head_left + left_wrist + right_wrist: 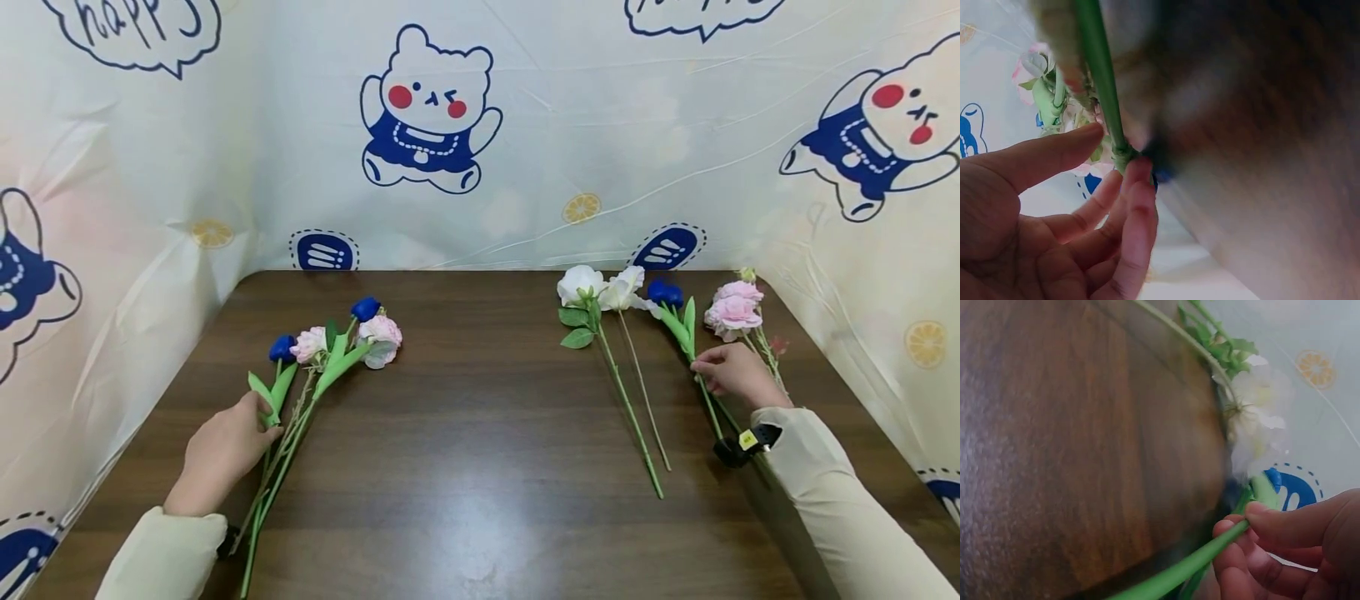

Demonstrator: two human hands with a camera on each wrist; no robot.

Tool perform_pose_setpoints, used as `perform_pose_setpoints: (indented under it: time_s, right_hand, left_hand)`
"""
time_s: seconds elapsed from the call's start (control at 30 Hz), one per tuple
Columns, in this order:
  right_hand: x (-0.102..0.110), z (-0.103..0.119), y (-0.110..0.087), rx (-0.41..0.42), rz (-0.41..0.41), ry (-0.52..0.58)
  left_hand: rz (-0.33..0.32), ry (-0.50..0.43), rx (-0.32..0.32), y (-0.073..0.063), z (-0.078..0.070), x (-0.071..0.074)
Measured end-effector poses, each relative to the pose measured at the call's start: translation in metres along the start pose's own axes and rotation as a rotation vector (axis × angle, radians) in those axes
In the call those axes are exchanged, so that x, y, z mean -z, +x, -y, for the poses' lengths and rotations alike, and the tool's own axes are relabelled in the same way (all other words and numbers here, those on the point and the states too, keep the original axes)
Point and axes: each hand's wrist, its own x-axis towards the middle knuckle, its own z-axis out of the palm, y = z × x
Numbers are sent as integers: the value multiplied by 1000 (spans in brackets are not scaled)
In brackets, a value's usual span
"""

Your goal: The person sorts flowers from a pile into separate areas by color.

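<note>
On the left, my left hand holds a blue tulip just below its leaves. The left wrist view has the tulip's green stem between thumb and fingertips, the other fingers loosely bent. Beside it lie a second blue tulip and two pink-white flowers, the larger one at the right, their stems crossing. Across the table, my right hand pinches another blue tulip by its stem, between thumb and forefinger. Pink flowers lie right beside that hand.
Two white flowers, one a leafy rose, lie left of the right hand with stems toward the front. The brown table meets a printed cloth backdrop at the back and both sides.
</note>
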Motion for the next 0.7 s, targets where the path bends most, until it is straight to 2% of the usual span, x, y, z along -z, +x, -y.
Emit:
perform_pose_setpoints:
  time_s: [0.13, 0.27, 0.57, 0.7]
  right_hand:
    - [-4, -1, 0, -20, 23, -19]
    - [-4, -1, -2, -6, 7, -48]
    - [4, 4, -5, -11, -14, -86]
    - [12, 13, -10, -2, -85, -126]
  left_hand:
    - [68, 10, 38, 1, 2, 2]
    - [102, 19, 53, 2, 2, 2]
    - [92, 27, 58, 0, 1, 2]
    - [76, 25, 85, -5, 0, 3]
